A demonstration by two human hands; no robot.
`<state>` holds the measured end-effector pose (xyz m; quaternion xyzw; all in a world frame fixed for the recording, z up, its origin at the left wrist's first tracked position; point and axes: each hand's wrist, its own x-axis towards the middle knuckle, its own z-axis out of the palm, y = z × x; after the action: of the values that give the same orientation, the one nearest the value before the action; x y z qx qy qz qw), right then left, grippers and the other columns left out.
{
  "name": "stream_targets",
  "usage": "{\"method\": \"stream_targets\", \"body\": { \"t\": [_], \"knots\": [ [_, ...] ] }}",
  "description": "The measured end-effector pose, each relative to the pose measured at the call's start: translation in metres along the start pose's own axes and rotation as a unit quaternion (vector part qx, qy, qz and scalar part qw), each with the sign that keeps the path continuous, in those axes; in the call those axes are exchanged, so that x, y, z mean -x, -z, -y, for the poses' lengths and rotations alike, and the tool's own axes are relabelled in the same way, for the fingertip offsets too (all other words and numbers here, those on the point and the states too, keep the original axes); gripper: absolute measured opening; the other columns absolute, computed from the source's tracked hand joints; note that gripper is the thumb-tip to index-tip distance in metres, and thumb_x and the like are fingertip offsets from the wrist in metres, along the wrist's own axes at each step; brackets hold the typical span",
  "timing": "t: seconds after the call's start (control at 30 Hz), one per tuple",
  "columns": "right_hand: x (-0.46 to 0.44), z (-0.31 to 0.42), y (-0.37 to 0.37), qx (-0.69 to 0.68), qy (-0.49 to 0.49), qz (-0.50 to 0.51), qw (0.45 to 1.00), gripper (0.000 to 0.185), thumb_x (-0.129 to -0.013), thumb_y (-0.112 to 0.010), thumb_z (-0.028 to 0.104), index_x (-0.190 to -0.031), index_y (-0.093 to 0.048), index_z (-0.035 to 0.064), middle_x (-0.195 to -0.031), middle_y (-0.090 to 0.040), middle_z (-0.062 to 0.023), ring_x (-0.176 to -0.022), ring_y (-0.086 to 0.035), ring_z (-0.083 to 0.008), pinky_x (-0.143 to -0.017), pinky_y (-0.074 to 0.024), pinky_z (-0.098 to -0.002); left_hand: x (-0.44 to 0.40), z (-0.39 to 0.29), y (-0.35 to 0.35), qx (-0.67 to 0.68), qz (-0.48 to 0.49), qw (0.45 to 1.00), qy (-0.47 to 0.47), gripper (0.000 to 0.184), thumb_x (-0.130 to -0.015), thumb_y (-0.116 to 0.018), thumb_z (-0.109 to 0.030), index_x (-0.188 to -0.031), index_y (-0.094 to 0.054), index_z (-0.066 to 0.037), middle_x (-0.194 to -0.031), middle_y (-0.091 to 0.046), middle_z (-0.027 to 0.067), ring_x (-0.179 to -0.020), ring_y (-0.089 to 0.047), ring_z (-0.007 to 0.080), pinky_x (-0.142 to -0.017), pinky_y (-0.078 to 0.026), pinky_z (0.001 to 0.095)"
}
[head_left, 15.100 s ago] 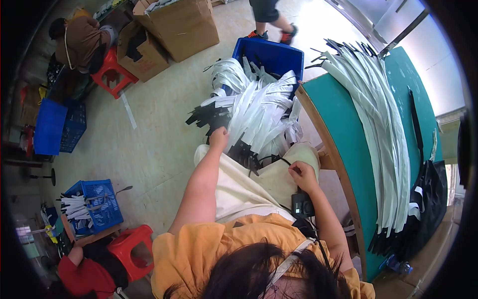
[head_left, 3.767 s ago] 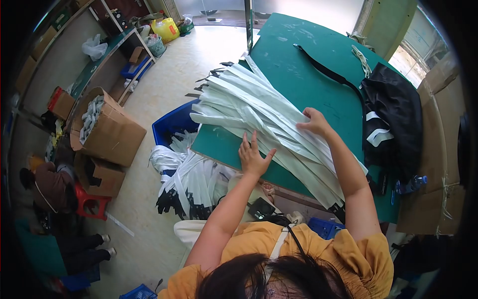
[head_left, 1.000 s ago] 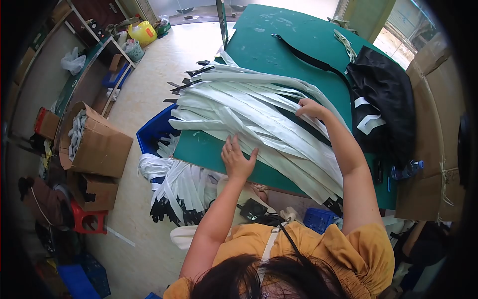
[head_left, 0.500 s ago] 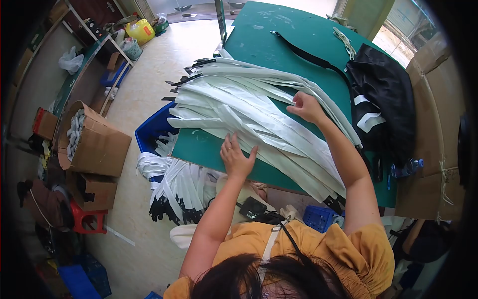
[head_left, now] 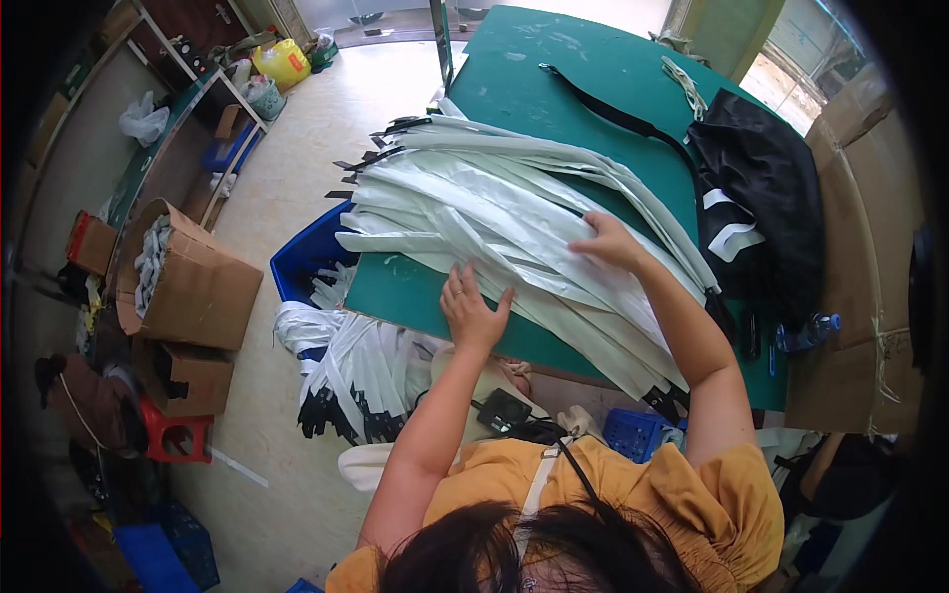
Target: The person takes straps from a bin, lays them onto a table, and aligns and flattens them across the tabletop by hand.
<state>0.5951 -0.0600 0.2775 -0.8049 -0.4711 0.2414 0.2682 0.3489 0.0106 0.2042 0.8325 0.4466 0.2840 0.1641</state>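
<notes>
A wide bundle of long white strips (head_left: 504, 212) with black ends lies slantwise across the green table (head_left: 504, 79). My left hand (head_left: 474, 308) rests at the near edge of the bundle with its fingers spread, holding nothing. Over the right part of the bundle is my right hand (head_left: 608, 242), its thumb and fingers apart on the strips. Beyond it, a few strips curve away separately along the bundle's far side, with green table surface showing between. More white strips (head_left: 361, 361) with black ends hang over a blue bin (head_left: 292, 259) beside the table.
A black strap (head_left: 613, 117) and black fabric (head_left: 766, 188) lie farther back on the table, and a plastic bottle (head_left: 811, 333) stands at its right. Cardboard boxes (head_left: 203, 292), a red stool (head_left: 178, 435) and a seated person (head_left: 89, 400) are on the left.
My right hand has come off the far strips and moved a little toward me, its fingers now apart. Those far strips have shifted away from the main bundle. My left hand has barely moved.
</notes>
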Motion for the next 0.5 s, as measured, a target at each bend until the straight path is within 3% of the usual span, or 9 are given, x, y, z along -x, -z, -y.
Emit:
{"method": "stream_targets", "body": {
  "t": [0.13, 0.27, 0.37, 0.47, 0.5],
  "knots": [
    [0.02, 0.016, -0.01, 0.096, 0.036, 0.027, 0.994, 0.071, -0.052, -0.076, 0.038, -0.105, -0.05, -0.0016, -0.105, -0.053, -0.0201, -0.102, -0.049, -0.0317, -0.088, -0.0387, -0.0347, 0.0, 0.0, 0.0, 0.002, 0.003, 1.0, 0.001, 0.074, -0.07, -0.063, -0.045, -0.125, -0.034, -0.006, -0.127, -0.036, 0.0192, -0.116, -0.033, 0.0339, -0.096, -0.026, 0.0438],
    [0.019, 0.031, -0.004, 0.165, 0.006, 0.084, 0.983, 0.072, -0.05, -0.077, 0.036, -0.105, -0.049, -0.0013, -0.105, -0.053, -0.0208, -0.101, -0.05, -0.0327, -0.087, -0.0396, -0.0351, 0.0, -0.001, 0.001, 0.003, 0.002, 1.0, 0.002, 0.074, -0.07, -0.063, -0.045, -0.125, -0.034, -0.005, -0.127, -0.037, 0.0194, -0.116, -0.033, 0.0341, -0.096, -0.026, 0.0438],
    [0.029, 0.044, -0.003, 0.167, -0.015, 0.104, 0.98, 0.073, -0.049, -0.076, 0.032, -0.107, -0.048, -0.0018, -0.105, -0.053, -0.0216, -0.1, -0.05, -0.0323, -0.086, -0.0401, -0.0347, 0.0, 0.001, -0.001, -0.003, 0.001, 1.0, 0.003, 0.074, -0.07, -0.062, -0.045, -0.125, -0.035, -0.005, -0.126, -0.037, 0.0198, -0.116, -0.033, 0.0343, -0.096, -0.026, 0.0437],
    [0.014, 0.025, 0.004, 0.084, -0.008, 0.105, 0.991, 0.079, -0.05, -0.074, 0.028, -0.115, -0.045, -0.0043, -0.109, -0.051, -0.0232, -0.102, -0.05, -0.0306, -0.088, -0.0389, -0.032, 0.0, 0.0, 0.0, 0.003, 0.006, 1.0, 0.005, 0.074, -0.07, -0.062, -0.046, -0.125, -0.034, -0.004, -0.127, -0.037, 0.02, -0.116, -0.033, 0.0342, -0.096, -0.026, 0.0436],
    [0.008, 0.018, 0.008, 0.046, -0.021, 0.103, 0.993, 0.072, -0.05, -0.071, 0.022, -0.112, -0.047, -0.0047, -0.108, -0.052, -0.0218, -0.099, -0.051, -0.0286, -0.086, -0.0392, -0.0309, 0.001, 0.001, 0.0, 0.0, 0.005, 1.0, 0.006, 0.075, -0.07, -0.062, -0.047, -0.124, -0.035, -0.004, -0.127, -0.037, 0.02, -0.116, -0.033, 0.0341, -0.096, -0.026, 0.0436]
  ]
}}
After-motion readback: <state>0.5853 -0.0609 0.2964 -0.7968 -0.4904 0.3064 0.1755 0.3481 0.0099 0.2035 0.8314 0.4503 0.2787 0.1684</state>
